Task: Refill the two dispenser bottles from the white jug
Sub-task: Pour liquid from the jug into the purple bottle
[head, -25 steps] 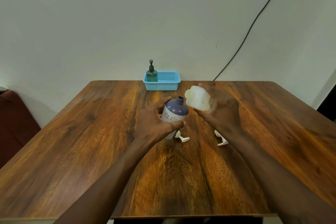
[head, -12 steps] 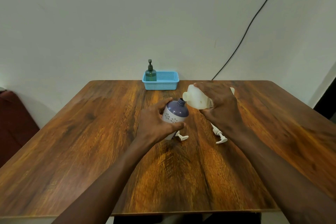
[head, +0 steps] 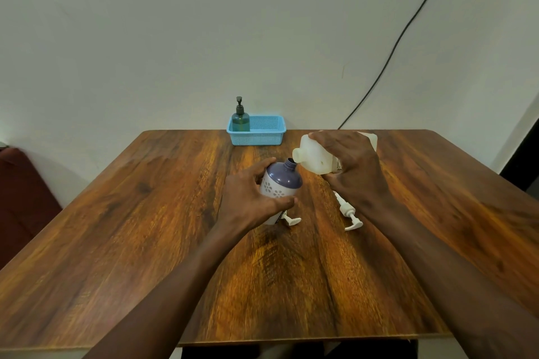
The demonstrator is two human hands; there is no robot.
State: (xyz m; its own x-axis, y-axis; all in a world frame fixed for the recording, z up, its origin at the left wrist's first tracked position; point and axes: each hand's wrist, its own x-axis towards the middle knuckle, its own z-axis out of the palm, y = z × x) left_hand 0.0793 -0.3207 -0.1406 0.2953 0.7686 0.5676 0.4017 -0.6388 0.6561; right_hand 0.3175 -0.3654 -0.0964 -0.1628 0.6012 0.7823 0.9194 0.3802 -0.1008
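My left hand (head: 248, 201) wraps around the purple-and-white dispenser bottle (head: 279, 187), fingers curled over its far side and thumb pressed across the near side, holding it on the desk (head: 145, 227) near the middle. Its neck is open and it leans slightly to the right, toward the jug. My right hand (head: 354, 167) grips the white jug (head: 316, 159) from above, fingers closed over its top and thumb underneath. The jug lies almost on its side, mouth pointing left and down, its rim touching or just above the bottle's open neck; I cannot tell whether liquid is running.

Compared with a second ago, the jug has tipped further over and its mouth has come down from above the bottle's shoulder to the neck. My right hand has rolled on top of the jug, where earlier it cradled it from the side.

Two white pump heads lie on the desk: one (head: 291, 221) just near the bottle's base, the other (head: 348, 213) to the right, beside my right forearm. At the far edge a blue basket (head: 262, 137) holds the green dispenser bottle (head: 240, 119), upright with its pump on.
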